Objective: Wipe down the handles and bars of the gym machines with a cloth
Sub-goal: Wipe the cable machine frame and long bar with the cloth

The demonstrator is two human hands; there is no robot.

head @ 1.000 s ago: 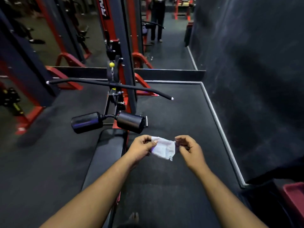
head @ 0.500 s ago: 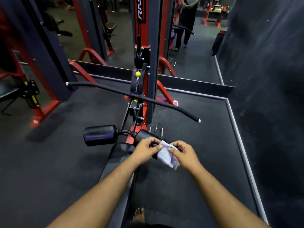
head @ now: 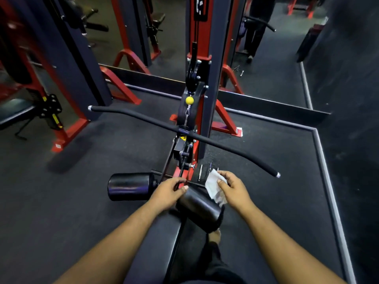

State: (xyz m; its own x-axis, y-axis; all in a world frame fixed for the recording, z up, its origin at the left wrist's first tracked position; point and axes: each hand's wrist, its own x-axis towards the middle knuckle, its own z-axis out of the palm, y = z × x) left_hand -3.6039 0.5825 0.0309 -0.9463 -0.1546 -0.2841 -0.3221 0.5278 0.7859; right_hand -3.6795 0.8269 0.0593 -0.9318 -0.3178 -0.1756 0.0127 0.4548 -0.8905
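My right hand (head: 232,189) holds a small white cloth (head: 215,186) between thumb and fingers, just above the right black roller pad (head: 200,209) of a pulldown machine. My left hand (head: 169,191) has let go of the cloth; its fingers are loosely curled over the inner end of that right pad, holding nothing. The left roller pad (head: 129,186) sticks out to the left. A long black pulldown bar (head: 225,147) hangs across in front, chained under a yellow ball (head: 189,100).
The black seat pad (head: 155,247) lies under my forearms. The red and dark upright (head: 207,64) of the machine stands ahead. More red frames (head: 67,128) are at left, a dark wall at right, and a person stands (head: 258,27) far back. My bare foot (head: 214,235) shows below.
Both hands held the cloth stretched between them; now only my right hand holds it and my left has come off. The view has moved closer to the machine, hands over the right pad.
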